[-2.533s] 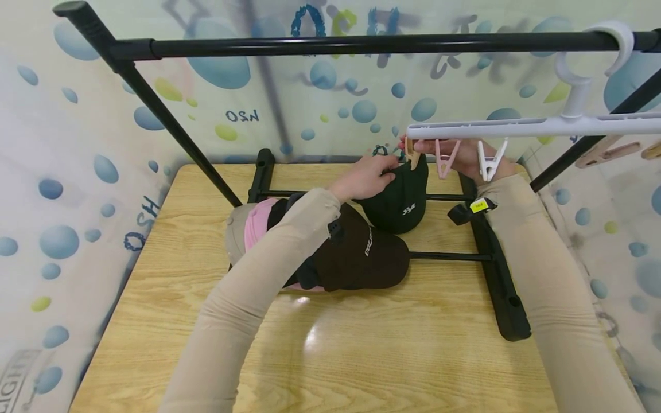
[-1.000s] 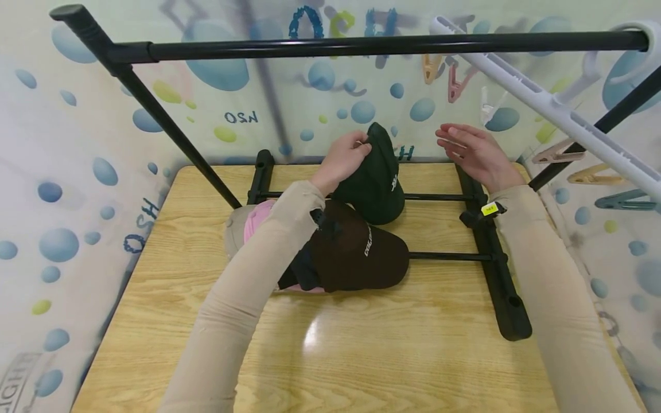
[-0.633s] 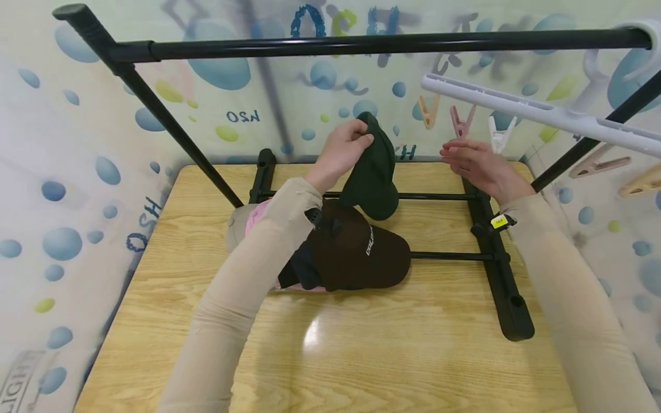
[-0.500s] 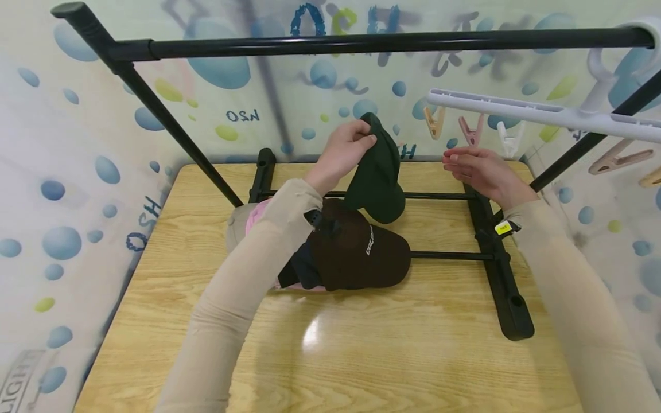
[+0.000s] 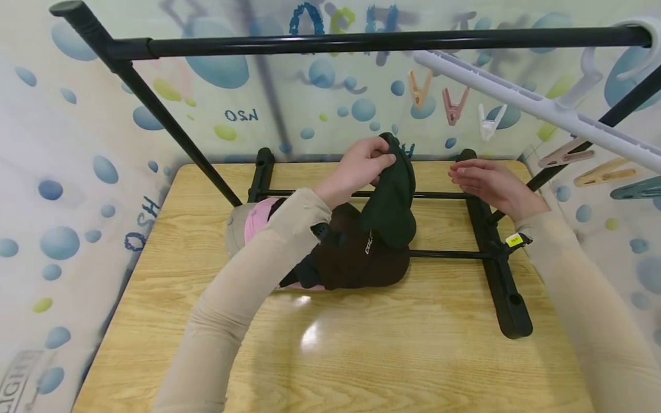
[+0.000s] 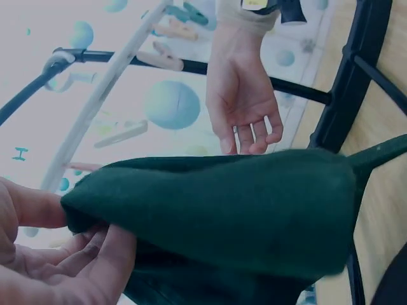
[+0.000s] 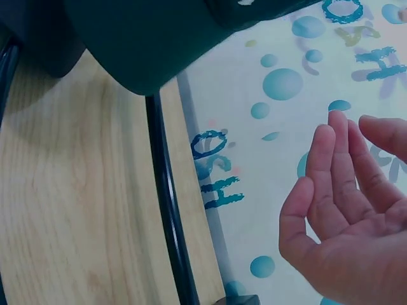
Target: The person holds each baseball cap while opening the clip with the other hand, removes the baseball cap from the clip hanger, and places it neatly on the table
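Note:
In the head view my left hand (image 5: 356, 172) pinches the edge of a dark green cap (image 5: 392, 201) between thumb and fingers. The cap hangs down and overlaps a dark brown cap (image 5: 351, 258) with white lettering. In the left wrist view the green cap (image 6: 216, 216) spreads out from the left fingers. My right hand (image 5: 496, 183) holds nothing; its fingers are relaxed and lightly bent, palm turned toward the cap. Above it, a white hanger (image 5: 521, 100) dangles from the rack with several clips, among them an orange (image 5: 419, 89), a pink (image 5: 454, 106) and a white clip (image 5: 488, 123).
A black rack with a top bar (image 5: 361, 43) stands on the wooden table (image 5: 361, 344); its right foot (image 5: 503, 287) lies near my right forearm. Pink (image 5: 258, 218) and beige caps (image 5: 236, 229) lie under the left forearm. A patterned curtain (image 5: 170, 115) hangs behind.
The right hand has left the hanger's clip and drawn back lower right. The hanger has swung about. The left hand turned the green cap, lifted it, then lowered it over the brown cap.

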The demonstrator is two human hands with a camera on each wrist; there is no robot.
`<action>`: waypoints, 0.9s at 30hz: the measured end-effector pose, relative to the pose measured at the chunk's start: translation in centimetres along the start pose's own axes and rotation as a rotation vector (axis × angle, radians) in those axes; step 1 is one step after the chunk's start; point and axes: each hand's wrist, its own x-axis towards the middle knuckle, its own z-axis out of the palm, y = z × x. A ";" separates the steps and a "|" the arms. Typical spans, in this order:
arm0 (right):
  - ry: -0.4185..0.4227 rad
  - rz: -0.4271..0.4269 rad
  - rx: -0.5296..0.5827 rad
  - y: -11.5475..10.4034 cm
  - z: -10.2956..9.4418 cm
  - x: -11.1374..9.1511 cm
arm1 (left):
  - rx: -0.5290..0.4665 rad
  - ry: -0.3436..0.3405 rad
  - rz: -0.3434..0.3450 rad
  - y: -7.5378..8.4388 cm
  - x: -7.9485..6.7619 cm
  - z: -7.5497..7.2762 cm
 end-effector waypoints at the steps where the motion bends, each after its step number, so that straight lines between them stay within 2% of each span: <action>1: -0.001 0.001 0.003 0.1 -0.1 0.0 | -0.017 -0.015 -0.011 -0.2 -0.1 0.1; 7: -0.007 0.003 0.000 0.7 -0.5 -0.3 | -0.120 -0.101 -0.086 -1.1 -0.8 0.9; 15: 0.035 0.018 -0.062 1.3 -0.9 -1.1 | -0.170 -0.169 -0.129 -2.4 -2.3 1.1; 27: 0.026 0.043 -0.029 2.3 -1.2 -1.8 | -0.161 -0.174 -0.227 -6.0 -4.9 -0.7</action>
